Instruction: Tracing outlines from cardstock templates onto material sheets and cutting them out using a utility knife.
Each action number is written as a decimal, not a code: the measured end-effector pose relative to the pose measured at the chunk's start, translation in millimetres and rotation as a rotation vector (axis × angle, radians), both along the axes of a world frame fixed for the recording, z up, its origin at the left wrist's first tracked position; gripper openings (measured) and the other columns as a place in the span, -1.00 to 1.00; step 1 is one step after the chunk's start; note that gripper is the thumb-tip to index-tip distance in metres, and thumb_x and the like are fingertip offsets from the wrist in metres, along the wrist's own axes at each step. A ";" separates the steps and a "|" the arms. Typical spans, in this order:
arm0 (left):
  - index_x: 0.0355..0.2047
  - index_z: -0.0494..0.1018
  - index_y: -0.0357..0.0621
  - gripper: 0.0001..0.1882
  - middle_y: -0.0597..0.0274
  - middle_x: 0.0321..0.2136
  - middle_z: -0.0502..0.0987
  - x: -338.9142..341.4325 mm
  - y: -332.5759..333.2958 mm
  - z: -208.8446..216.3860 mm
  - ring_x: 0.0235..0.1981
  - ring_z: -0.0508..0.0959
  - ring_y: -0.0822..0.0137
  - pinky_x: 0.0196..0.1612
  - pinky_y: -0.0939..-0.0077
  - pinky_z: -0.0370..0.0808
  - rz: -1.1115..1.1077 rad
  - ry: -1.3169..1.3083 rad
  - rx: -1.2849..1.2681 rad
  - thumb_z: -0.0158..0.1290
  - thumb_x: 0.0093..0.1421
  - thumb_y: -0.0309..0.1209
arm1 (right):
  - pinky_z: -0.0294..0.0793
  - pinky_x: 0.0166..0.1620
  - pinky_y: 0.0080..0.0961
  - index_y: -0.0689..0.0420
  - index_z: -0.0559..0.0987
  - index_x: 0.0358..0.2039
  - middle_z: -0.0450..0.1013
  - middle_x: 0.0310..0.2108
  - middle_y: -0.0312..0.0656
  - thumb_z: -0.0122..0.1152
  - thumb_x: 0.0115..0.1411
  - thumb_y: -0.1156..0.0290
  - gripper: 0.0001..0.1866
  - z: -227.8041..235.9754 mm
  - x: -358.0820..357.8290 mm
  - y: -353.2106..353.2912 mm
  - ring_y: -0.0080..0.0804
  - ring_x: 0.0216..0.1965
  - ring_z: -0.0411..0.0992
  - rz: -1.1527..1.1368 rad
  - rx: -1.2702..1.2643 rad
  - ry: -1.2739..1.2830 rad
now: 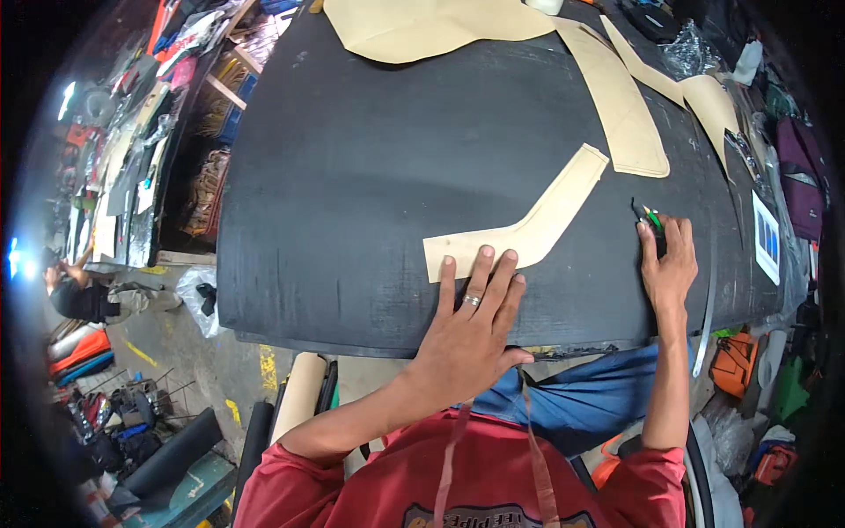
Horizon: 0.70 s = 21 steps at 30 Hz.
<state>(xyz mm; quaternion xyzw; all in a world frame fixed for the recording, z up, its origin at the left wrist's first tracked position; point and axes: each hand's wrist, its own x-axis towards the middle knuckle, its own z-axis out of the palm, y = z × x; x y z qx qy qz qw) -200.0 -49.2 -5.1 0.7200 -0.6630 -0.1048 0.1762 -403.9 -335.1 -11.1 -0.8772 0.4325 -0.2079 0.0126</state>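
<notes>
My left hand (480, 321) lies with its fingers spread on a bent, tan paper pattern piece (550, 211), pressing its lower edge against the black table surface (370, 150). A ring shows on one finger. At the right, my right hand (671, 262) has its fingers drawn together at a green pencil (652, 216). Beside the pencil, a thin black tool (637, 209) points away from me; its exact kind is too small to make out. How far the fingers wrap around the two is partly hidden.
A wide tan pattern sheet (431, 26) lies along the far edge. More pattern pieces, one long (620, 106) and one curved (711, 106), lie at the far right. A metal ruler (705, 330) hangs over the right edge. Another person (106, 297) is at the far left.
</notes>
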 end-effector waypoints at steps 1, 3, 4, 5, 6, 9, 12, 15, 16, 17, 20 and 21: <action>0.42 0.31 -0.42 0.01 -0.27 0.56 0.06 -1.5 -2.3 -0.7 0.62 -0.03 -0.28 0.54 -0.53 -0.21 -0.001 0.016 -0.003 0.06 0.34 0.30 | 0.57 -0.06 -0.11 0.09 0.68 0.04 0.52 -0.08 -0.11 0.31 0.45 0.12 -0.66 -0.6 -1.1 -6.9 -0.01 -0.09 0.59 -0.060 -0.009 0.019; 0.42 0.32 -0.40 -0.01 -0.27 0.56 0.07 -3.4 -6.1 1.2 0.62 -0.03 -0.28 0.54 -0.54 -0.20 -0.006 0.033 -0.007 0.08 0.34 0.27 | 0.56 -0.02 -0.11 0.06 0.66 0.14 0.50 -0.04 -0.06 0.20 0.52 0.07 -0.61 -0.9 -2.6 -18.1 0.02 -0.06 0.57 -0.158 -0.030 0.054; 0.41 0.33 -0.39 -0.04 -0.27 0.56 0.07 -3.8 -8.1 3.3 0.62 -0.03 -0.28 0.53 -0.55 -0.19 -0.005 0.043 -0.007 0.11 0.34 0.24 | 0.55 0.00 -0.12 0.04 0.65 0.20 0.49 -0.05 -0.04 0.15 0.55 0.10 -0.61 -0.8 -4.2 -22.8 0.02 -0.05 0.56 -0.177 -0.027 0.007; 0.41 0.33 -0.39 -0.04 -0.27 0.56 0.07 -3.9 -9.8 5.7 0.62 -0.03 -0.28 0.53 -0.55 -0.19 -0.007 0.050 -0.010 0.11 0.34 0.24 | 0.55 0.01 -0.13 0.02 0.63 0.26 0.48 -0.05 -0.01 0.11 0.58 0.12 -0.60 -0.6 -7.5 -27.9 0.02 -0.04 0.55 -0.193 -0.025 -0.039; 0.40 0.37 -0.34 -0.11 -0.24 0.56 0.08 -2.7 -10.8 9.1 0.61 -0.02 -0.28 0.53 -0.54 -0.16 -0.027 0.061 -0.020 0.14 0.34 0.17 | 0.54 0.03 -0.15 -0.02 0.56 0.38 0.49 -0.03 -0.03 0.05 0.62 0.22 -0.58 0.4 -13.8 -30.8 -0.11 -0.03 0.55 -0.196 -0.037 -0.034; 0.33 0.46 -0.20 -0.32 -0.09 0.56 0.13 22.3 -12.9 13.5 0.60 0.03 -0.28 0.51 -0.54 -0.07 -0.128 -0.007 -0.067 0.22 0.36 -0.03 | 0.57 -0.07 -0.31 -0.06 0.49 0.45 0.49 -0.03 -0.17 0.06 0.62 0.31 -0.55 7.2 -9.1 -21.6 -0.36 -0.13 0.55 0.023 -0.145 -0.369; 0.14 0.61 -0.23 -0.57 -0.04 0.36 0.45 81.5 -15.5 21.0 0.53 0.26 -0.16 0.55 -0.20 0.12 -0.005 0.176 -0.198 0.29 0.31 -0.32 | 0.52 -0.27 -0.64 -0.06 0.39 0.53 0.44 -0.05 -0.26 0.05 0.62 0.36 -0.49 32.5 1.1 20.8 -0.61 -0.31 0.52 -0.112 0.432 -0.670; 0.00 0.71 -0.18 -0.69 0.01 0.19 0.56 124.3 -20.5 31.9 0.36 0.46 -0.09 0.43 0.03 0.34 0.039 0.138 -0.252 0.33 0.25 -0.40 | 0.57 -0.17 -0.56 0.10 0.47 0.45 0.49 -0.08 -0.22 0.04 0.62 0.36 -0.55 28.7 2.5 38.4 -0.53 -0.22 0.58 0.010 0.598 -0.813; -0.03 0.71 -0.14 -0.71 0.02 0.12 0.56 128.8 -21.8 38.2 0.20 0.51 -0.07 0.27 0.03 0.40 0.026 0.117 -0.230 0.33 0.24 -0.39 | 0.59 -0.12 -0.52 0.13 0.51 0.41 0.52 -0.10 -0.20 0.04 0.62 0.34 -0.56 25.9 3.1 44.6 -0.50 -0.18 0.60 0.059 0.623 -0.813; -0.06 0.72 -0.11 -0.73 0.02 0.04 0.56 131.7 -21.3 38.7 0.05 0.56 -0.05 0.12 0.03 0.47 0.021 0.094 -0.201 0.33 0.23 -0.38 | 0.61 0.02 -0.38 0.20 0.56 0.35 0.59 -0.08 -0.14 0.06 0.59 0.18 -0.52 33.4 17.9 61.7 -0.40 -0.10 0.62 0.033 0.678 -0.791; -0.01 0.72 -0.04 -0.66 0.14 -0.05 0.47 112.5 -10.3 35.4 -0.07 0.49 0.09 -0.05 0.15 0.39 -0.013 0.071 -0.197 0.38 0.21 -0.31 | 0.48 0.32 -0.19 0.23 0.54 0.32 0.65 0.06 -0.05 0.03 0.44 0.30 -0.49 33.0 38.0 85.2 -0.17 0.19 0.59 0.315 0.702 -0.597; 0.01 0.71 0.00 -0.64 0.13 -0.03 0.44 104.0 -3.9 34.6 -0.04 0.47 0.09 -0.03 0.14 0.37 0.000 0.057 -0.123 0.39 0.20 -0.27 | 0.43 0.37 -0.21 0.23 0.55 0.27 0.65 0.10 0.00 0.10 0.24 0.53 -0.45 32.4 44.3 91.2 -0.12 0.23 0.57 0.421 0.674 -0.539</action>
